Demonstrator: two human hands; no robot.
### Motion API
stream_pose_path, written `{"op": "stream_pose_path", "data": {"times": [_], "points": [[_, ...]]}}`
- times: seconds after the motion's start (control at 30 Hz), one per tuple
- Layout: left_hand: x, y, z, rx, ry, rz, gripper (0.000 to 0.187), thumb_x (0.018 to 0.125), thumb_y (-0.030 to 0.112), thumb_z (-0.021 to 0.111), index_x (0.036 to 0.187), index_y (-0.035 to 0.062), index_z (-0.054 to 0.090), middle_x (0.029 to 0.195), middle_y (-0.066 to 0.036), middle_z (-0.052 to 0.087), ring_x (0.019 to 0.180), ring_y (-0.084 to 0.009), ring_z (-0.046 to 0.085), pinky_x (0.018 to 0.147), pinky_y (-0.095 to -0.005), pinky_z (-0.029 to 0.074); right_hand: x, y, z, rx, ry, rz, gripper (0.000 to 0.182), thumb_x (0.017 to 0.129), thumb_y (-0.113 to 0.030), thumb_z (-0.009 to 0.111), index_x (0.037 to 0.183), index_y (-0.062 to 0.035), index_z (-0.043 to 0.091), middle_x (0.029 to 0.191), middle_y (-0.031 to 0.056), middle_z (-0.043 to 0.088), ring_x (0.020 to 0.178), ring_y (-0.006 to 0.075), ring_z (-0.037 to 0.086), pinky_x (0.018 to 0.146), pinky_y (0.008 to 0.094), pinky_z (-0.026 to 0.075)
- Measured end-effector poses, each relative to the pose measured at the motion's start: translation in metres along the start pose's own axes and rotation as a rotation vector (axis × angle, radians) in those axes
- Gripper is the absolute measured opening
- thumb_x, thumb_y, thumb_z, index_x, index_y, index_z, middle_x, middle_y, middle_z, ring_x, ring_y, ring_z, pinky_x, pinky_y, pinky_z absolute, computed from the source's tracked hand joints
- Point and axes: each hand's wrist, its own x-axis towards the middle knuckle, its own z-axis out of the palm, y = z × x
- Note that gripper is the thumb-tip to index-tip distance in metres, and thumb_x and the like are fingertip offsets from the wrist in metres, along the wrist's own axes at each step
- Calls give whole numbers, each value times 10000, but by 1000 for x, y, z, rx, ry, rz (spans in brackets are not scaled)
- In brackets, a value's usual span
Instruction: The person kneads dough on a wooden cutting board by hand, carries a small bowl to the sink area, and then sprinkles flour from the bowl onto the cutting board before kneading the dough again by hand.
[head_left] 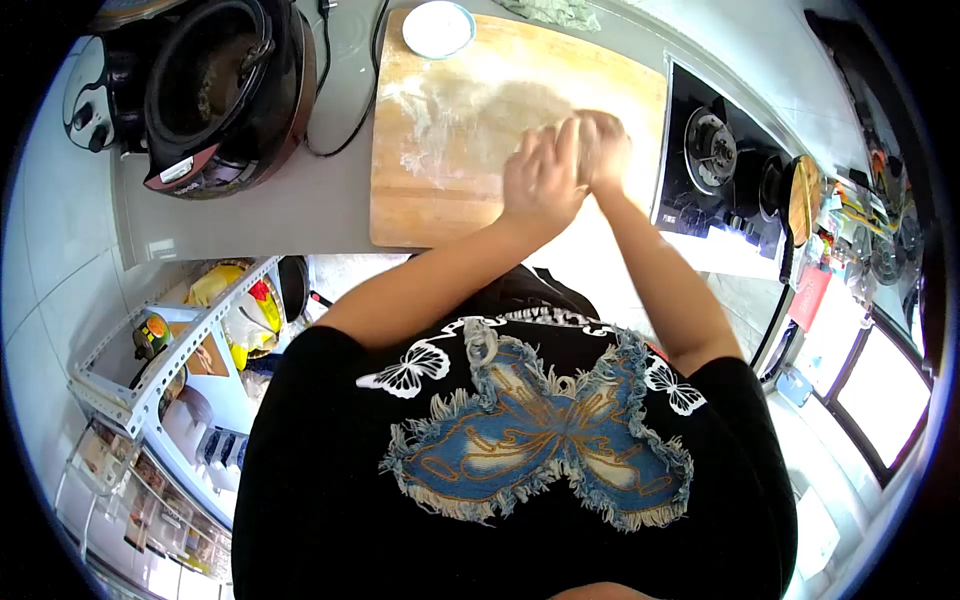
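Note:
My left hand (543, 174) and my right hand (606, 152) are together over the right part of a wooden board (420, 215). The fingers of my left hand are curled in against my right hand. Motion smears my right hand, so its fingers do not show clearly. Whether anything sits between the two palms is hidden. White flour (430, 125) is spread thinly on the board left of my hands. A small white bowl (439, 30) holding white powder stands at the board's far left corner.
Left of the board are a black cooker (225, 100) with its lid up and a black power cord (362, 110). To the right is a black gas hob (708, 150). A greenish cloth (555, 12) lies behind the board. A metal shelf (190, 340) stands below left.

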Motion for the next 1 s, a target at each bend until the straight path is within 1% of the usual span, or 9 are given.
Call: {"op": "stream_pose_path", "data": {"times": [0.03,0.13,0.23,0.37,0.6,0.8,0.83,0.93,1.0], "points": [[-10,-8,9,0,5,-3,874,738,399,850,1444,75,448,1167,-187,605,1160,-357,564,903,-413,511,-21,-6,0,-96,83,-135,310,925,-253,550,1146,-141,736,1230,154,659,1227,345,564,1119,483,365],[-26,-28,13,-116,-506,-607,1187,608,475,932,1528,66,303,1385,-284,455,1241,-410,518,1006,-492,462,-40,-5,40,-96,362,-284,314,849,-210,569,1120,-162,722,1300,122,609,1300,350,479,1143,502,334],[-31,-52,34,-199,-198,-599,1153,662,473,910,1537,64,280,1344,-295,478,1213,-443,525,997,-518,466,-18,-21,61,-181,377,-310,288,814,-235,628,1080,-204,734,1272,63,625,1302,323,483,1163,506,312],[14,-71,34,-210,-291,-870,909,768,372,861,1431,7,358,1232,-243,602,1106,-406,641,901,-483,530,45,-54,72,-289,246,-247,194,843,-306,657,993,-250,767,1158,-40,685,1211,265,560,1147,473,346],[99,-95,13,39,-529,-1011,527,833,314,811,1212,45,563,1123,-170,736,1053,-305,725,835,-413,598,115,-68,104,-304,285,-172,287,883,-385,569,944,-205,784,980,24,756,1023,284,663,1025,436,431],[142,-114,19,168,-577,-692,230,924,261,664,1011,61,739,1066,-92,755,977,-299,737,799,-385,586,165,-74,96,-166,-85,163,437,934,-521,450,1028,-295,811,1172,111,745,1163,292,643,1041,456,417],[145,-115,24,163,-563,-685,230,924,261,664,1011,61,739,1066,-92,755,977,-299,737,799,-385,586,173,-79,69,82,-366,248,454,964,-488,461,1137,-221,786,1246,122,723,1172,264,641,1059,417,418],[129,-87,60,519,-407,-237,240,920,192,645,1127,87,705,1075,-104,722,915,-300,712,728,-407,561,187,-40,50,638,-422,368,482,943,-484,579,1098,-79,788,1136,164,705,1049,247,625,989,380,453],[109,-59,56,629,-425,-201,241,927,184,629,1140,90,692,1094,-125,701,959,-303,691,739,-419,546,162,-26,11,530,-452,505,452,909,-447,651,1052,-40,784,1079,139,711,958,216,629,883,375,501]]}}
